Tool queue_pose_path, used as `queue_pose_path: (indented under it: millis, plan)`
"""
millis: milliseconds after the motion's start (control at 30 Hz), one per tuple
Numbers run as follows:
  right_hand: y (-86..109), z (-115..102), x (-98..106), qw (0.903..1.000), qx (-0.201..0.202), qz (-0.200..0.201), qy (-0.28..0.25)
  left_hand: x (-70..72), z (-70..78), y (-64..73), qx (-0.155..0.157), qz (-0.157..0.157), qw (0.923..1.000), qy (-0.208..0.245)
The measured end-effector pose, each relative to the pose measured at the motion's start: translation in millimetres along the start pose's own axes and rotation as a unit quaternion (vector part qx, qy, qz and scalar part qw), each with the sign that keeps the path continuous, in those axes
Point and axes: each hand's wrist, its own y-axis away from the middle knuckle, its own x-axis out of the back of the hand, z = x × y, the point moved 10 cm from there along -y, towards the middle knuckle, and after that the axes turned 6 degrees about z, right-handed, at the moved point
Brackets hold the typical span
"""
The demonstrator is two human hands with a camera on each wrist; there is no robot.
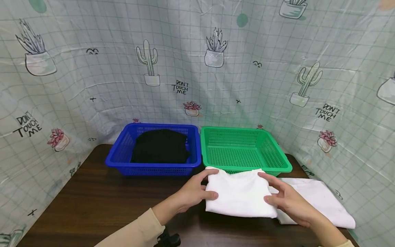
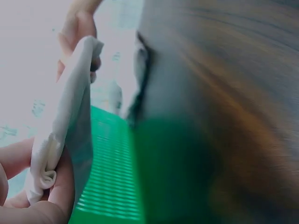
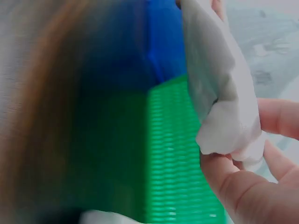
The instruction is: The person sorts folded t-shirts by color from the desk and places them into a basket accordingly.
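A folded white cloth (image 1: 240, 195), perhaps a garment, is held up between both hands just in front of the green basket. Its left edge is pinched by my left hand (image 1: 192, 192), thumb on the near face. At the opposite edge my right hand (image 1: 287, 199) pinches it the same way. Seen from the left wrist, the folded layers of the white cloth (image 2: 65, 102) lie between thumb and fingers. In the right wrist view the white cloth (image 3: 229, 98) also sits between thumb and fingers. The green basket (image 1: 279, 151) has a bare slotted floor.
A blue basket (image 1: 154, 168) with folded black cloth (image 1: 160, 145) stands left of the green one. Another white cloth (image 1: 321, 202) lies flat at the right on the dark wooden table (image 1: 102, 199). A printed curtain (image 1: 185, 61) surrounds the table's back and sides.
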Motion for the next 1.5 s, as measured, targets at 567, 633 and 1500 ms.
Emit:
queue_pose_path:
  millis: [567, 633, 1500]
  plan:
    - [-51.5, -71, 79, 0.9906, 0.040, 0.067, 0.112, 10.2, 71.5, -82.7, -0.057, 0.059, 0.9956, -0.045]
    - [-66.0, -68, 90, 0.9879, 0.036, 0.077, 0.129, 13.5, 69.5, -98.0, -0.058, 0.073, 0.9941, -0.055]
    - [-157.7, 1, 132, 0.9688, -0.008, 0.132, 0.210, 18.3, 31.6, -184.2, -0.021, 0.176, 0.9750, -0.135]
